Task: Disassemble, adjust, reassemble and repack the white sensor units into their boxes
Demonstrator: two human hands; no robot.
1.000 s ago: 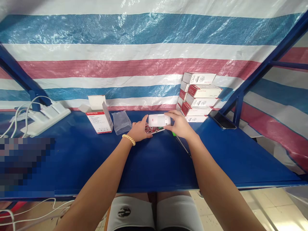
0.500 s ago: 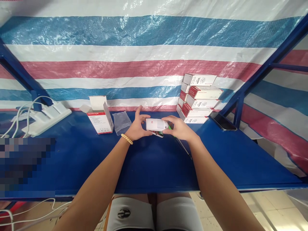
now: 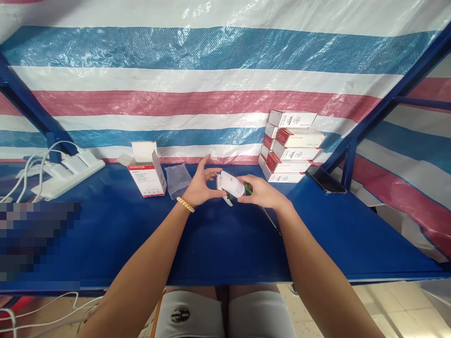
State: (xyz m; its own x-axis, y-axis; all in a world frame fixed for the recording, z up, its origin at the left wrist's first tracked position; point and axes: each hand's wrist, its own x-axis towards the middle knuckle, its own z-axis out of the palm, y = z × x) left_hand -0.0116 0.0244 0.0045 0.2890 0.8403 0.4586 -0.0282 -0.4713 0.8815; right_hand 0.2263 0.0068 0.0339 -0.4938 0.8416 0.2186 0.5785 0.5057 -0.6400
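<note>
Between my hands is a white motion detector [image 3: 232, 184], its cover and back part gaping, with a strip of circuit board showing below the cover. My left hand [image 3: 202, 186] grips its left end with thumb and fingertips, the index finger raised. At the right end, my right hand [image 3: 260, 191] pinches the detector. A screwdriver [image 3: 270, 219] with a green handle lies under my right hand, its shaft pointing down and right; most of the handle is hidden. Left of my hands lie a clear plastic bag [image 3: 178, 180] and an open detector box [image 3: 147, 180].
Several detector boxes [image 3: 289, 152] are stacked at the back right, with a black phone [image 3: 326, 180] beside them. A white power strip [image 3: 70, 173] with plugs and cables lies at the left. Everything stands on a blue table [image 3: 225, 253] before a striped sheet.
The detector has turned in my hands, its right end swinging downward toward me. My hands stay in almost the same place around it.
</note>
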